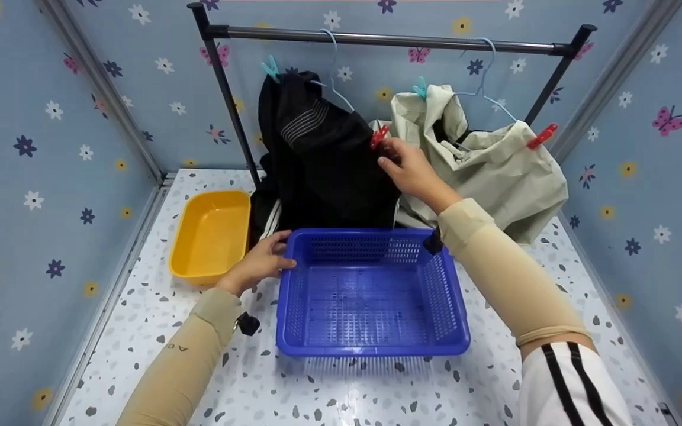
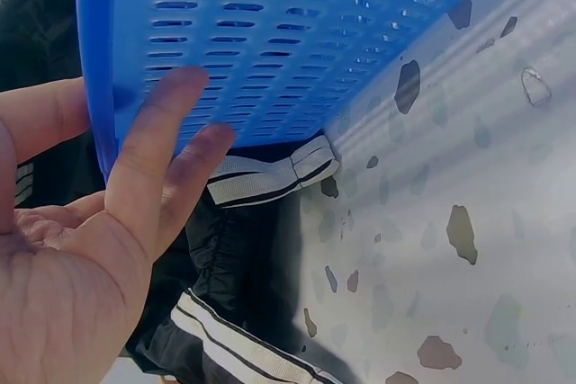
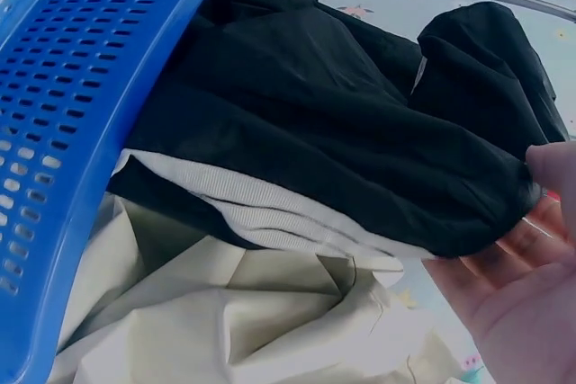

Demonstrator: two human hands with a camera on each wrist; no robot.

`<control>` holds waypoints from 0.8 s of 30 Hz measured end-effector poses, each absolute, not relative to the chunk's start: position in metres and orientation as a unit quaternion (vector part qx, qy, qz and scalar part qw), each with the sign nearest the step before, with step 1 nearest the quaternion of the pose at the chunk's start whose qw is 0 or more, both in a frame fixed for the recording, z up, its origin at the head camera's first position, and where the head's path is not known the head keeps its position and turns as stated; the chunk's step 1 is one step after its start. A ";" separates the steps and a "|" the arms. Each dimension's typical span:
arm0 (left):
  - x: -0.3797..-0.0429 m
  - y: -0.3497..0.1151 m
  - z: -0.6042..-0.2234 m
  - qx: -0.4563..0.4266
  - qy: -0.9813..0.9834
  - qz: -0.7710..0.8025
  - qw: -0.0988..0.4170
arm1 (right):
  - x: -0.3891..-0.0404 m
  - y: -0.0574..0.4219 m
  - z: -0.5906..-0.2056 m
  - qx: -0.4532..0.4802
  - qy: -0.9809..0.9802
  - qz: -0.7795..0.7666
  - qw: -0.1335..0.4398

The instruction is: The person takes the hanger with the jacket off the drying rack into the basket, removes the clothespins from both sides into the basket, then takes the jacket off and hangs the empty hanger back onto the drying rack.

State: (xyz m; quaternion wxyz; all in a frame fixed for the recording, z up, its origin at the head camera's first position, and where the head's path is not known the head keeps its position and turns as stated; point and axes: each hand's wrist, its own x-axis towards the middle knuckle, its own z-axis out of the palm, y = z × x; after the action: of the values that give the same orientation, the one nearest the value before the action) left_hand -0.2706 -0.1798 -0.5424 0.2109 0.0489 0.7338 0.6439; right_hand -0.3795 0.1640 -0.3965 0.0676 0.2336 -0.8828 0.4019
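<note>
A black garment with white stripes [image 1: 335, 171] hangs from a light blue hanger [image 1: 334, 59], a turquoise clothespin [image 1: 270, 69] at its left top and a red clothespin [image 1: 379, 136] at its right. My right hand [image 1: 415, 171] grips the garment's edge right by the red clothespin. In the right wrist view the thumb lies over the black cloth [image 3: 315, 123], fingers under it; the red clothespin is mostly hidden. My left hand [image 1: 264, 263] holds the left rim of a blue perforated basket [image 1: 370, 351], thumb over the rim, fingers on the outer wall [image 2: 261, 33].
A pale grey-green garment [image 1: 495, 171] hangs at the right, with a turquoise clothespin [image 1: 420, 88] and a red clothespin [image 1: 542, 136]. Both hangers hook over a dark rack bar [image 1: 400, 39]. A yellow tub [image 1: 211, 234] stands left of the basket on the speckled surface [image 1: 199, 367].
</note>
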 end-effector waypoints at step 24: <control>-0.270 -0.179 -0.541 0.050 0.748 0.629 0.204 | -0.388 0.173 -0.393 0.169 -0.894 0.397 0.120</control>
State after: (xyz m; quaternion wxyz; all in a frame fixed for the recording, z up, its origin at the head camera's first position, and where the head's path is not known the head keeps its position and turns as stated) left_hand -0.2697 -0.1786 -0.5415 0.2039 0.0499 0.7482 0.6295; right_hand -0.3884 0.1727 -0.3926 0.1201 0.1689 -0.8942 0.3969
